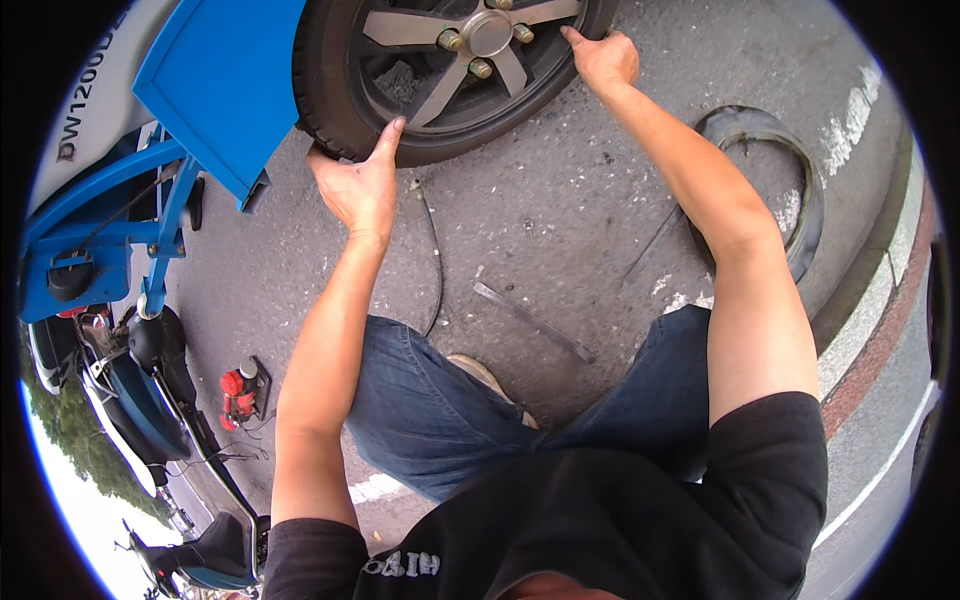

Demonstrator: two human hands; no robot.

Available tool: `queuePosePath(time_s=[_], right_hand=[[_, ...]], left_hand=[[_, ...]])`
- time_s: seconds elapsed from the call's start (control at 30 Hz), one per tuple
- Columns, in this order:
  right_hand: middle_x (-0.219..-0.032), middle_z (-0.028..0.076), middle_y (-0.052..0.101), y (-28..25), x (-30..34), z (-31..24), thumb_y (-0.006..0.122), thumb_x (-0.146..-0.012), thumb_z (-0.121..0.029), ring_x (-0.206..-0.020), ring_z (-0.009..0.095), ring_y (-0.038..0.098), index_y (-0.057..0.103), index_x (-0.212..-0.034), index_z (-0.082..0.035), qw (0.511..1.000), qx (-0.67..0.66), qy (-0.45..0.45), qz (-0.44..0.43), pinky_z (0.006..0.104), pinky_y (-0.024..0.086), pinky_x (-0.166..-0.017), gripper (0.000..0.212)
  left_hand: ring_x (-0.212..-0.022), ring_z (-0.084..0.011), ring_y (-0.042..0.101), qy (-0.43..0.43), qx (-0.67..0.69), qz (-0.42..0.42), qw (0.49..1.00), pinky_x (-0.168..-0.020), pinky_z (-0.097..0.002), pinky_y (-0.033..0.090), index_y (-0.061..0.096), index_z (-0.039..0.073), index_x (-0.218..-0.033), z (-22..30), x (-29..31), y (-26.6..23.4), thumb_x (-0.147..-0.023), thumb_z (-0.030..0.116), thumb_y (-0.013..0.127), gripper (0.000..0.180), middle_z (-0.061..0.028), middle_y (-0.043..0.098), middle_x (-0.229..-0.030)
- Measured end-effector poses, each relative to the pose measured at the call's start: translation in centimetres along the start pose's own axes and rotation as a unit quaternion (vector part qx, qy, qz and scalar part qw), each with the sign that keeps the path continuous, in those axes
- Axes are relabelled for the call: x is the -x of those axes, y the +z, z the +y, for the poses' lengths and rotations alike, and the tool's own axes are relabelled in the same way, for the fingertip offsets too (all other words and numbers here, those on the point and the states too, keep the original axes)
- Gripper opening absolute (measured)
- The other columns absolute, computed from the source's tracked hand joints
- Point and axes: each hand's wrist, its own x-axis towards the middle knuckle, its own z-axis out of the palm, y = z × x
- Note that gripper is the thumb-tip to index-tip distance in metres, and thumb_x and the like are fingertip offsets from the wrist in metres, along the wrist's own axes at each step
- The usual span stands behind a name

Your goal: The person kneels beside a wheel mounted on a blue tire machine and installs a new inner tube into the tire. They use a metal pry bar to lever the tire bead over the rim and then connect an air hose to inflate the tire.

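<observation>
A wheel (440, 95) with a black tire and a grey spoked rim stands at the top of the view, its spoked face toward me. My left hand (360, 185) grips the tire's lower left edge, thumb up on the sidewall and fingers round the tread. On the tire's right side, my right hand (607, 65) has its thumb against the edge; its other fingers are partly hidden. Brass-coloured nuts (481, 68) surround the round hub cap (490, 33). Below the wheel, a flat metal bar (532, 320) and a thin black hose (437, 260) lie on the pavement.
A black inner tube (812, 225) lies at the right, a thin rod (652, 246) beside it. A red air pump (240, 393) sits at the left. The blue vehicle body (215, 85) flanks the wheel. Parked scooters (150, 400) line the left; a curb (870, 330) bounds the right.
</observation>
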Motion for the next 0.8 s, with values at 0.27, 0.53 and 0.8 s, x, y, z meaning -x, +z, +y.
queuePosePath(time_s=[0.27, 0.53, 0.8], right_hand=[[-0.111, 0.016, 0.077, -1.2, -0.6, -0.1, 0.082, -0.074, -0.064, -0.106, 0.032, 0.073, 0.073, -0.119, -0.003, 0.998, -0.035, -0.048, 0.034, 0.0411, 0.056, -0.093, 0.076], [-0.128, 0.019, 0.069, 1.7, 3.1, 3.2, 0.081, -0.083, -0.059, -0.118, 0.031, 0.066, 0.060, -0.134, 0.007, 0.905, -0.284, 0.110, -0.296, 0.0484, 0.052, -0.102, 0.086], [-0.125, 0.016, 0.069, 5.4, 4.7, 3.0, 0.080, -0.087, -0.055, -0.110, 0.030, 0.068, 0.061, -0.134, 0.004, 0.924, -0.290, 0.149, -0.200, 0.0479, 0.057, -0.090, 0.078]], left_hand=[[-0.113, -0.0312, 0.066, 0.048, 0.071, -0.013, 0.996, -0.103, -0.0392, 0.050, 0.052, -0.015, -0.124, 0.1, -2.2, 1.0, -0.065, 0.041, 0.099, 0.094, -0.0242, 0.067, -0.122], [-0.115, -0.0284, 0.065, 0.092, 0.056, -0.067, 0.992, -0.103, -0.0377, 0.050, 0.055, -0.012, -0.125, -1.0, -3.4, -0.6, -0.069, 0.037, 0.097, 0.086, -0.0217, 0.067, -0.126], [-0.124, -0.0285, 0.060, 0.129, 0.099, -0.081, 0.983, -0.111, -0.0378, 0.044, 0.045, -0.011, -0.138, -3.6, -4.5, -0.7, -0.066, 0.033, 0.100, 0.101, -0.0202, 0.062, -0.135]])
